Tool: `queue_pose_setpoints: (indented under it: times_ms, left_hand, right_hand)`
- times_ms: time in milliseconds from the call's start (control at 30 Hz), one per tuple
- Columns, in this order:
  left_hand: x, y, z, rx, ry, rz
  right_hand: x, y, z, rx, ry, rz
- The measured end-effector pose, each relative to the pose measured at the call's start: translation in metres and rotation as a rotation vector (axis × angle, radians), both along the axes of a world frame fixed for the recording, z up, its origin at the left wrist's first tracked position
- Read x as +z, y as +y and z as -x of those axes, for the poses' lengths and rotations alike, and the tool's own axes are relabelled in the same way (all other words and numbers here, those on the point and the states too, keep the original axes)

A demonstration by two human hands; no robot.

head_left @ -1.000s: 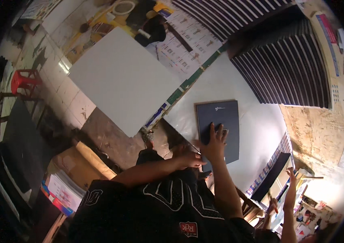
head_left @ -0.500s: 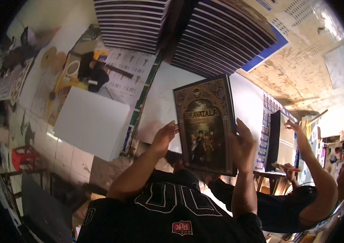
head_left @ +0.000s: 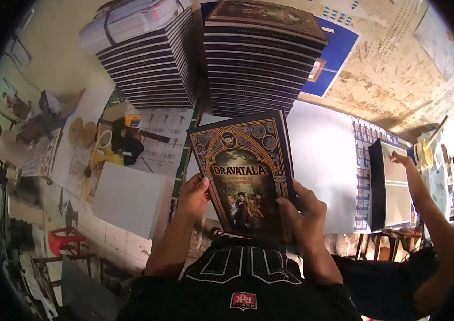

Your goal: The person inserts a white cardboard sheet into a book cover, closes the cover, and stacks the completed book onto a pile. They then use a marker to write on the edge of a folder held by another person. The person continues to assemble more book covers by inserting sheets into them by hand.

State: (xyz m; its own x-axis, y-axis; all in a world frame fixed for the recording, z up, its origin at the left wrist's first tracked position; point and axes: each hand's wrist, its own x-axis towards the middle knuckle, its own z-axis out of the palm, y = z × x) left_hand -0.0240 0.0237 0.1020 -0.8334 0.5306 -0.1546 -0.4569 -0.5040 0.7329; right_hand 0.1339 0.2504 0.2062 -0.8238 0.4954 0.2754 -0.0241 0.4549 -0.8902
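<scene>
A thick hardcover book [head_left: 243, 182] with an ornate dark-and-gold arched cover is held up in front of my chest, its front facing me and tilted slightly. My left hand [head_left: 194, 197] pinches its lower left edge, thumb on the cover. At the lower right edge, my right hand [head_left: 307, 214] grips with the thumb over the front and the other fingers partly hidden behind. Just beyond the book rises a tall stack of matching books [head_left: 259, 64], the top one lying cover up.
Left of that stack stands another book stack [head_left: 147, 69], topped by a strapped paper bundle [head_left: 131, 21]. White sheets [head_left: 125, 198] lie at the left, above a red stool [head_left: 66, 241]. On the right, a co-worker's hand [head_left: 402, 159] is over a dark-edged case [head_left: 393, 184].
The book has shifted left and its cover now faces me more fully. My view has risen to show the stack tops. Both hands keep hold of the book.
</scene>
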Motion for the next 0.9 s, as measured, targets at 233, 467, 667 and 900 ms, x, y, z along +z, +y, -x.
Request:
queue_pose_setpoints:
  times_ms: [233, 467, 667, 900]
  left_hand:
    - [0.021, 0.015, 0.011, 0.074, 0.189, 0.129]
    - [0.072, 0.025, 0.041, 0.025, 0.27, -0.372]
    - [0.065, 0.025, 0.045, 0.169, 0.158, -0.32]
    - [0.095, 0.032, 0.037, 0.184, 0.215, -0.273]
  right_hand:
    - [-0.021, 0.022, 0.005, 0.1, 0.211, 0.104]
    - [-0.003, 0.022, 0.008, 0.112, 0.485, -0.237]
    - [0.002, 0.018, 0.013, 0.15, 0.503, -0.22]
    - [-0.004, 0.029, 0.014, 0.173, 0.503, -0.113]
